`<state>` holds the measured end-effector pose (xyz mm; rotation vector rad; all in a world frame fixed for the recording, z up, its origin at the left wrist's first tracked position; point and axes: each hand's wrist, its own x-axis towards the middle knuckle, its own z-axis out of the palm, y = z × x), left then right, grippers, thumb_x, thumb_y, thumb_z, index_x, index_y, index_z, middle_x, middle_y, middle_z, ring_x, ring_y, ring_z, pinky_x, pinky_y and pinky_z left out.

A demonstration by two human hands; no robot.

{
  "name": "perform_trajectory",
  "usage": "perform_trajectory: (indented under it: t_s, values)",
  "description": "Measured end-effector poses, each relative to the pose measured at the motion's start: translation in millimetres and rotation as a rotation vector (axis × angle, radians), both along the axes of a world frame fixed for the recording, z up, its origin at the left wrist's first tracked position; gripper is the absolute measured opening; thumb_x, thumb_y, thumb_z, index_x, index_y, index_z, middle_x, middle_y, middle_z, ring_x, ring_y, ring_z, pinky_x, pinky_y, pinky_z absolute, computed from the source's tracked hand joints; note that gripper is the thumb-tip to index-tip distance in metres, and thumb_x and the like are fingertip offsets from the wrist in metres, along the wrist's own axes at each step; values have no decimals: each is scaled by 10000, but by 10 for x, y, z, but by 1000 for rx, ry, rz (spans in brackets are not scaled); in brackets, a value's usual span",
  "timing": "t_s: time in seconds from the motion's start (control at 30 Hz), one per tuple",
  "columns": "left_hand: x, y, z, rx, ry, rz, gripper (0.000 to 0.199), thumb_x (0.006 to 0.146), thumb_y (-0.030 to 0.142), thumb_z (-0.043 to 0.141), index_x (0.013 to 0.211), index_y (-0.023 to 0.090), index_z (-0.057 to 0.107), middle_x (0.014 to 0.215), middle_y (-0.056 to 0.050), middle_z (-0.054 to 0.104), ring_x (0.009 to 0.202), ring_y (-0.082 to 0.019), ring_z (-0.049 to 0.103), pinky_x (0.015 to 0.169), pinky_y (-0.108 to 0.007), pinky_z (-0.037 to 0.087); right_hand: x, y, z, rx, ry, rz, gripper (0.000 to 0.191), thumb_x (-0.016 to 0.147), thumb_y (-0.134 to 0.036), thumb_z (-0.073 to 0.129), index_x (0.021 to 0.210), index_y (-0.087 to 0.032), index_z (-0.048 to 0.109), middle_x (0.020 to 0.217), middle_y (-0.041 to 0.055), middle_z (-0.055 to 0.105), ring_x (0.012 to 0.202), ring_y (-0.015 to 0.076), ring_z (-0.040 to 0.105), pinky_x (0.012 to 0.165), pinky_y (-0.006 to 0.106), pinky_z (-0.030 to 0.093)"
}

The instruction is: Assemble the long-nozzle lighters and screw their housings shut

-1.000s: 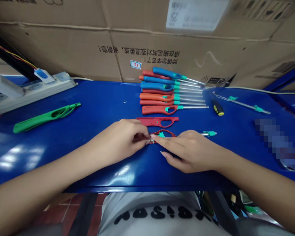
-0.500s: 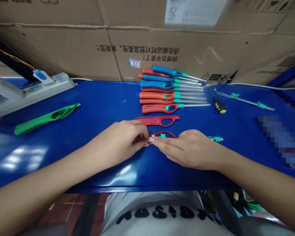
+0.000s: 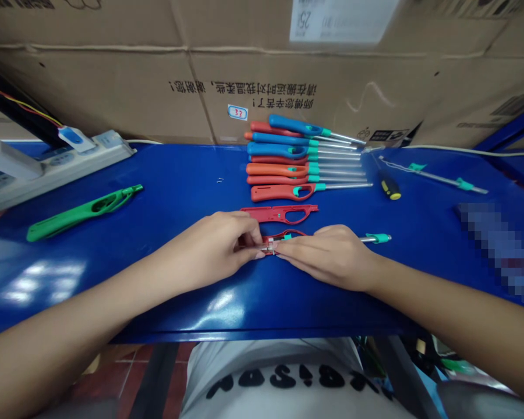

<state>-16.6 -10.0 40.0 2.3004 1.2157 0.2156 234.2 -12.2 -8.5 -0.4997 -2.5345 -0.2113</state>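
Before me lies an opened red lighter handle (image 3: pixel 266 239) with small parts inside, among them a teal piece and a pale fitting (image 3: pixel 271 245). Thumb and fingers of my left hand (image 3: pixel 222 241) pinch its left end, around a part I cannot make out fully. My right hand (image 3: pixel 338 256) lies over its right side, fingers pressed together and their tips at the pale fitting. A metal tube with a teal sleeve (image 3: pixel 378 238) sticks out beyond my right hand. Just behind, apart from both hands, is the loose red handle half (image 3: pixel 283 214).
Several red, orange and blue lighters (image 3: pixel 283 169) lie in a row at the back. Around them are a yellow-black screwdriver (image 3: pixel 390 187), a metal rod with teal pieces (image 3: pixel 441 177), a green handle shell (image 3: pixel 82 213), a power strip (image 3: pixel 56 163) and a cardboard box (image 3: pixel 126 93).
My right hand has shifted slightly left and back, uncovering more of the metal tube. More of the pale fitting now shows between my fingertips. My left hand has barely moved.
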Motion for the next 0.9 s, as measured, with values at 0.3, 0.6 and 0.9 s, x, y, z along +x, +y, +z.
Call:
perform_trajectory:
  t_s: [0.3,0.6,0.9]
  values:
    - [12,-2,11,13,13,8,73,901,259,703,888,191,721,862,-15,719,712,-143,647,637,-248,437,-6,-24,43,50,-47,12,230,997,-148,560,1191,-177,681,1131,-11,795,730,95,730,486,271,408]
    - [26,-57,33,64,56,7,107,944,290,670,952,227,757,974,-16,758,846,-191,689,746,-297,484,60,65,224,-460,106,-112,117,945,-225,605,1002,-190,701,989,54,719,796,131,668,622,232,481]
    - [27,-42,-4,88,6,-29,110,947,206,665,967,241,767,995,-5,765,927,-189,702,778,-282,500,57,84,222,-582,-74,-103,182,992,-238,563,1106,-193,697,1050,51,711,876,152,664,699,258,468]
